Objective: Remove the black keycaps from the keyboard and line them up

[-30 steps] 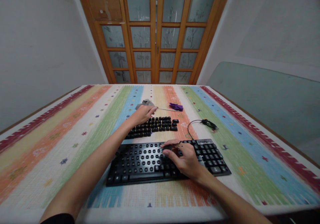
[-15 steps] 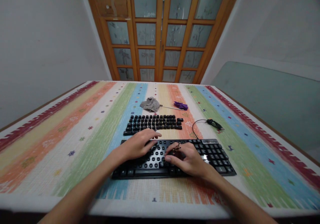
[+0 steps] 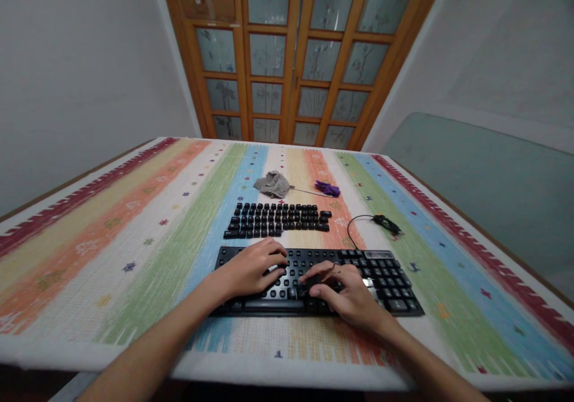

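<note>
A black keyboard [image 3: 273, 305] lies across the cloth in front of me; bare key stems show over much of its left and middle. My left hand [image 3: 260, 264] rests on its left part, fingers extended and apart, holding nothing. Over the middle, my right hand [image 3: 343, 291] is closed with bent fingers around a small thin tool [image 3: 332, 270], brownish and wire-like, its lower part hidden by the fingers. A black keycap [image 3: 292, 293] sits by the right fingertips. Beyond the keyboard, loose black keycaps [image 3: 273, 219] are laid out in rows.
Behind the keycaps lie a grey cloth [image 3: 272, 184], a thin metal rod [image 3: 309, 191] and a purple cloth [image 3: 327, 188]. The keyboard's bundled cable [image 3: 385, 224] is at the right. A striped tablecloth [image 3: 156, 258] covers the table; wooden glass doors [image 3: 291, 61] stand beyond.
My right hand has shifted slightly right and down over the keyboard. My left hand has settled lower onto the keys. The view has tilted a little.
</note>
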`<state>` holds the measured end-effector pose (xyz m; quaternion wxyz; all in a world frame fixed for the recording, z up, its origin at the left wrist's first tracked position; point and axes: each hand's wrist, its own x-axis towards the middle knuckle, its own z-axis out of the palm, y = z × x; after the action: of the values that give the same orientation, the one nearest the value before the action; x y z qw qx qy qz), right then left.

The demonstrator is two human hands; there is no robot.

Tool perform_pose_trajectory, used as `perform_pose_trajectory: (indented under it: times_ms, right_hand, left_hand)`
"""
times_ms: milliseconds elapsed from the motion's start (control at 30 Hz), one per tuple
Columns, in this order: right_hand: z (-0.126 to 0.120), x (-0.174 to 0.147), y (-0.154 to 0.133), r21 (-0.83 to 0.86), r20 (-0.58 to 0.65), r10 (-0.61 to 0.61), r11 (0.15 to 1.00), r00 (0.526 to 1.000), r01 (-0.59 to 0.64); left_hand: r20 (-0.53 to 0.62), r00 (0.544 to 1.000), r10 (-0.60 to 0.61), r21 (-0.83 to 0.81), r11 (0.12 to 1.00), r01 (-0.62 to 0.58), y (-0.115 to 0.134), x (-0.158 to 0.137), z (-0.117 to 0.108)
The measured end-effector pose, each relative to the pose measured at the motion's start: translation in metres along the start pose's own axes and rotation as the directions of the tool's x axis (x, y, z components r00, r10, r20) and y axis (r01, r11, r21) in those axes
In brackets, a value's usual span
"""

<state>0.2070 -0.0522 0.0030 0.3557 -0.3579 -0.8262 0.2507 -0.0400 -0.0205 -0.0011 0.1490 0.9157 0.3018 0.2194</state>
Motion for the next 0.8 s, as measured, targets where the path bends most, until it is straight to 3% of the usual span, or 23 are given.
perform_pose_trajectory:
  times_ms: [233,533,800]
  right_hand:
    - [0.015,-0.004,-0.005,-0.009,-0.071,-0.001,1.0,0.998,0.001]
    - [0.019,0.001,-0.017,-0.109,0.05,-0.072,0.991,0.996,0.077]
    - [0.01,0.024,-0.014,-0.079,0.151,0.09,0.994,0.984,-0.078]
  left_hand:
    - [0.015,1.0,-0.01,0.029,1.0,0.01,0.002,0.0,0.0]
    - [0.001,1.0,0.013,0.033,0.999,-0.013,0.002,0.0,0.001]
    - [-0.016,0.999,0.028,0.035,0.999,-0.028,0.002,0.0,0.001]
